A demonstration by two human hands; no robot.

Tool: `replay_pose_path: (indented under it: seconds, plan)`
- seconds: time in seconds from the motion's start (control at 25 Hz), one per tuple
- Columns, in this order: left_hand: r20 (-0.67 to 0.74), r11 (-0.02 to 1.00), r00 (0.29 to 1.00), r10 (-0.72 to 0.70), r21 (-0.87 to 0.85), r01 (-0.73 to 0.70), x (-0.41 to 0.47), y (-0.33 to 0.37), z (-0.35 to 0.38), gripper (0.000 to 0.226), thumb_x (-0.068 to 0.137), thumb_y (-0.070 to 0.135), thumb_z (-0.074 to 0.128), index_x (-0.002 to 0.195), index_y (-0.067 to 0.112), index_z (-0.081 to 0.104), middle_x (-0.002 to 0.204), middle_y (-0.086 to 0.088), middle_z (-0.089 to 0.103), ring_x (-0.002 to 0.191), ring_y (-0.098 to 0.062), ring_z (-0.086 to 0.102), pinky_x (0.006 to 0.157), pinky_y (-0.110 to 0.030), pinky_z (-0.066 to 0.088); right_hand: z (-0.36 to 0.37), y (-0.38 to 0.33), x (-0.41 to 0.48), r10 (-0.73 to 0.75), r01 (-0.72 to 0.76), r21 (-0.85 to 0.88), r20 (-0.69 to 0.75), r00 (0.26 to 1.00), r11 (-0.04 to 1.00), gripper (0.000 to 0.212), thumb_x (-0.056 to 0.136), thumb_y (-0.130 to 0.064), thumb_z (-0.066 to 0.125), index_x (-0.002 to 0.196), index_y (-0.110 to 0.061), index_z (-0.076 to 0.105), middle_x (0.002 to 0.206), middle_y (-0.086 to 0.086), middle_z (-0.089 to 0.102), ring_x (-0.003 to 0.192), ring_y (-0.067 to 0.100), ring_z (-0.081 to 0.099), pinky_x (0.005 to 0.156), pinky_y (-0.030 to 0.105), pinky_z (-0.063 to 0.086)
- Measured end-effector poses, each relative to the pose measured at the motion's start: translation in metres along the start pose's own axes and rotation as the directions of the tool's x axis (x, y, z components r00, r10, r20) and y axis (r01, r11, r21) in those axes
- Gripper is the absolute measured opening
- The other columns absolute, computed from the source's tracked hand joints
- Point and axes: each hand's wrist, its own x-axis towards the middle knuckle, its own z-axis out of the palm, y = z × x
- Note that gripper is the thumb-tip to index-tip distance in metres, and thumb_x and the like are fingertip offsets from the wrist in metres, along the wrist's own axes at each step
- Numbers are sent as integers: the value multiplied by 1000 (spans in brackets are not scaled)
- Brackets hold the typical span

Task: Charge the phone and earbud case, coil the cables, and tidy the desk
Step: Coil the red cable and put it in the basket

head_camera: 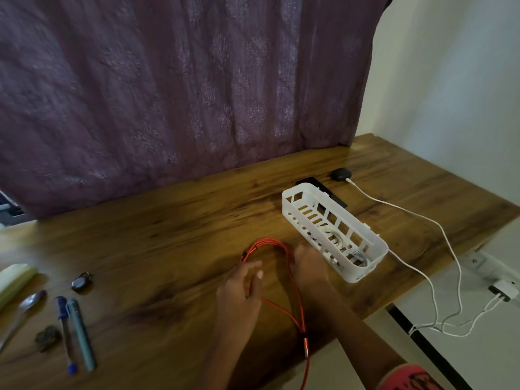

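The red cable (267, 241) lay on the desk (168, 220) right in front of me, gathered into a few loose loops at twelve o'clock from my hands. One strand ran back to six o'clock, where its metal-sleeved plug (306, 347) hung over the desk edge.

My left hand (239, 291) lay over the loops with its fingers fairly straight, and I saw nothing of them closing round the cord. My right hand (308, 267) rested against the right side of the loop with its back to the camera. Its fingers were hidden and blurred, so I could not tell whether they pinched the cable.

The cable looked light and limp, with a sleeve that I judged would have some spring. The loops would probably try to open if let go. The best hold seemed to be where the strands bunch together at the top of the coil, not the stiff plug.

At two o'clock stood the white basket (363, 274) with coiled white cables (332, 235) inside. Beyond it, at one o'clock, lay the dark phone (312, 182). Just beside that was the earbud case (341, 174), with a white lead (394, 206) plugged in and running to the charger (503, 289) at three o'clock. Two pens (81, 333) and a spoon (31, 301) lay at eight o'clock.

I could read no brand or writing anywhere. A small mark on the basket's near end was too faint to make out.
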Motion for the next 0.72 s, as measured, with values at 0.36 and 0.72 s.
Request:
replay_pose_path:
  seconds: [0.36, 0.72]
  plan:
    - [-65, 985, 989, 130, 121, -121, 55, 24, -45, 21, 89, 15, 56, 108, 18, 65, 103, 6, 68, 93, 0, 56, 70, 8, 29, -48, -72, 43, 176, -391, 920, 390, 904, -31, 8, 79, 4, 65, 85, 0, 59, 76, 13, 61, 63, 17, 57, 38, 17, 47]
    - [54, 979, 997, 62, -200, -51, 137, 117, -92, 56, 86, 58, 46, 76, 7, 68, 73, -10, 69, 76, -24, 69, 81, -47, 55, -149, -132, 39, 4, 30, 984, -30, 1000, -178, 20, 77, -1, 70, 80, -8, 51, 67, 9, 59, 53, 13, 57, 49, 23, 50]
